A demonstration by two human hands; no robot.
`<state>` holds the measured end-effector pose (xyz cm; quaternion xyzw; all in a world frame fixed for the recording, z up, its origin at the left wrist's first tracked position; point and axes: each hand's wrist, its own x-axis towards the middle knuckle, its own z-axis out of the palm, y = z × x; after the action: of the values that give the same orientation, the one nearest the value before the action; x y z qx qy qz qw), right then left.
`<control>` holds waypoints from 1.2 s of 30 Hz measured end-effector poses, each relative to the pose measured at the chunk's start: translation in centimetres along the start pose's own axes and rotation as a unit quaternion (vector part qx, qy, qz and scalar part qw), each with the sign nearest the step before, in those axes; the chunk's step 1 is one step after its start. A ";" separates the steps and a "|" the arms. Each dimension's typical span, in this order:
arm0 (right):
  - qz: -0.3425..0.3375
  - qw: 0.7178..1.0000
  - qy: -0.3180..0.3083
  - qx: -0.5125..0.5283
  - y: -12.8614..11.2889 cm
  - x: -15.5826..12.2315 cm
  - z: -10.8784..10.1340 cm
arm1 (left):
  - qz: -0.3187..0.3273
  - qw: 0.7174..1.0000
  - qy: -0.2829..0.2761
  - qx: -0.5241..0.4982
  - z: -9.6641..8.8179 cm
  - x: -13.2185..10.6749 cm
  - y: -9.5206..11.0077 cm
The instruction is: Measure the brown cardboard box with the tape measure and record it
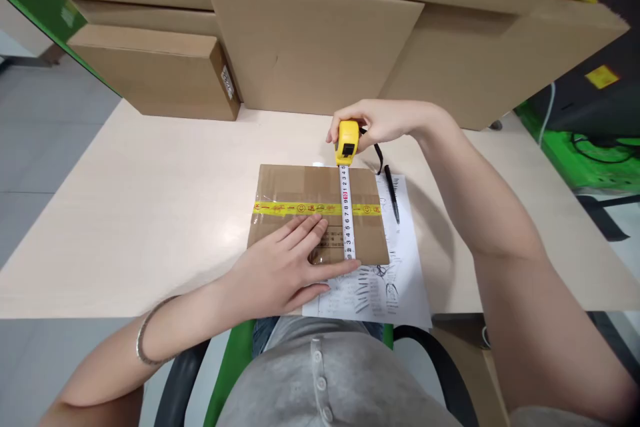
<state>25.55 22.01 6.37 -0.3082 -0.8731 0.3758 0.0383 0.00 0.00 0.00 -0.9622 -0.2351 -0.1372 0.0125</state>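
A flat cardboard box (295, 182) with a band of yellow printed tape lies on the table in front of me. My right hand (373, 123) grips a yellow tape measure (347, 138) at the box's far edge. Its white blade (347, 217) runs across the top of the box toward me, and a black wrist strap hangs from the case. My left hand (295, 259) lies flat on the box's near left part, fingers spread. One of its fingers touches the near end of the blade. Under the box is a sheet of paper (410, 293) with handwriting, partly covered.
A black pen (393, 195) lies on the paper, right of the box. Large cardboard boxes (310, 47) stand stacked along the back of the table (125, 233). A smaller carton (150, 73) stands at the back left. Dark equipment (590, 107) is at the far right.
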 end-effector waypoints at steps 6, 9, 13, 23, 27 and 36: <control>0.007 1.000 -0.012 0.006 0.4 0.4 -0.1 | 0.000 1.000 0.005 0.000 0.0 0.2 0.0; 0.009 1.000 0.012 -0.018 -0.4 -0.4 -0.4 | -0.003 1.000 0.002 -0.010 -0.1 0.2 0.0; -0.007 0.998 0.044 -0.052 -3.0 -2.7 0.2 | -0.009 0.999 0.002 -0.035 -0.3 0.2 0.0; -0.107 0.994 0.008 -0.003 -7.8 -10.7 10.2 | 0.041 0.998 0.035 -0.038 -0.7 -0.5 -0.1; -0.040 0.992 0.095 0.077 -5.8 -14.0 10.2 | -0.012 0.958 0.226 -0.177 -1.9 -2.4 -1.8; 0.183 0.867 0.315 0.339 -2.0 -13.8 13.6 | -0.382 0.777 0.118 -0.486 3.9 -3.7 -9.9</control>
<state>31.54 4.52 0.27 -0.5326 -0.5612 0.5319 0.3441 -6.65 7.53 -5.14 -0.6480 -0.4818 -0.3396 -0.4824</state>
